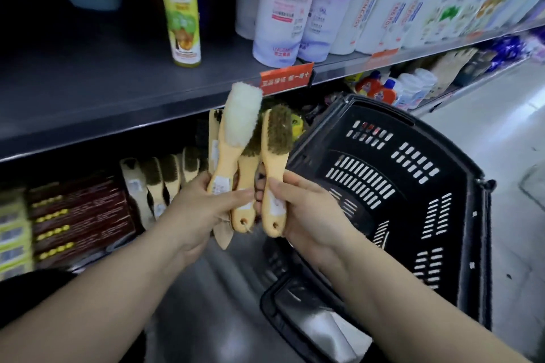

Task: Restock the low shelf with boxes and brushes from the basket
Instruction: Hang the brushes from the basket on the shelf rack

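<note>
The left hand point(203, 206) and right hand point(306, 215) hold four brushes between them: one white brush point(243, 115), two brown brushes point(278, 138) and one half-hidden brush point(213, 132). Left of the left hand stand four shelf brushes point(160, 177) and four red boxes point(79, 215); the yellow boxes point(13, 233) beyond blur past counting. One basket point(460, 174) sits right of the right hand.

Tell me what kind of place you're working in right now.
Probably a supermarket aisle: shelves lined with bottles, a red price tag on the shelf edge, and a black shopping basket beside it.
</note>
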`<state>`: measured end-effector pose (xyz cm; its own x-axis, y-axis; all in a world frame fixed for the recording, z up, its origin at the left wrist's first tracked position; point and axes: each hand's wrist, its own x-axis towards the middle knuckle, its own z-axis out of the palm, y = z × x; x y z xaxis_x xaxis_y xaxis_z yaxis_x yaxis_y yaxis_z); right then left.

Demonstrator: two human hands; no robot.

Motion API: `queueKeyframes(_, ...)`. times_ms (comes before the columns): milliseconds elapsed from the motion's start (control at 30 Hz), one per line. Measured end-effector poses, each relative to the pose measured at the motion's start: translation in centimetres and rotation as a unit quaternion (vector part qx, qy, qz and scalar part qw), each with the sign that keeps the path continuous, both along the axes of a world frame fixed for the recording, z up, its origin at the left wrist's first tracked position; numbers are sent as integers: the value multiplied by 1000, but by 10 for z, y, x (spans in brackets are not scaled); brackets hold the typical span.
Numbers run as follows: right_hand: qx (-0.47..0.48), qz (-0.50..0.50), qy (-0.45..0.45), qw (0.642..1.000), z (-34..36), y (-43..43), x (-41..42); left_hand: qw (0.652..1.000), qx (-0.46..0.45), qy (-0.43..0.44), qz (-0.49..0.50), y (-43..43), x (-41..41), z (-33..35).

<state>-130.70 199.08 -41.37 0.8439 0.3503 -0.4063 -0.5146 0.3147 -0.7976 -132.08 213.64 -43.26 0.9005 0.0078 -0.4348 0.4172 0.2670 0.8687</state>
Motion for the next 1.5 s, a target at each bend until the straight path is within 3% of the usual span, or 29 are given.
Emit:
queueKeyframes(200, 52, -47, 126, 990, -16, 63, -8, 997, 38, 43, 50, 51, -24, -19)
queueKeyframes(300, 71, -59, 183, 979, -35, 89, -5, 991, 15, 82, 104, 73, -24, -29)
queueKeyframes(367, 41, -81, 190, 977, -52, 100, 0, 984, 20, 104, 143, 84, -20, -35)
queueKeyframes(467, -46, -105, 191, 975, -75, 97, 14, 979, 97, 106, 145, 91, -15, -46)
queueKeyframes(567, -119, -74, 205, 969, -88, 81, 27, 977, 92, 121, 151, 87, -13, -58)
queueKeyframes(733, -167, -14, 170, 971, -99, 67, 37, 964, 57, 160, 203, 80, -6, -80)
queueKeyframes(933, -215, -9, 160, 963, -104, 38, 38, 954, 38, 193, 227, 86, 13, -86)
queueKeyframes(1067, -322, 11, 103, 941, -109, 24, 35, 956, 34, 194, 218, 86, 21, -88)
queueKeyframes(1233, -387, 83, 27, 918, -137, 63, 63, 954, 23, 196, 226, 85, 26, -90)
queueKeyframes(1500, -436, 53, 2, 898, -196, 114, 127, 957, 18, 171, 235, 85, 32, -97)
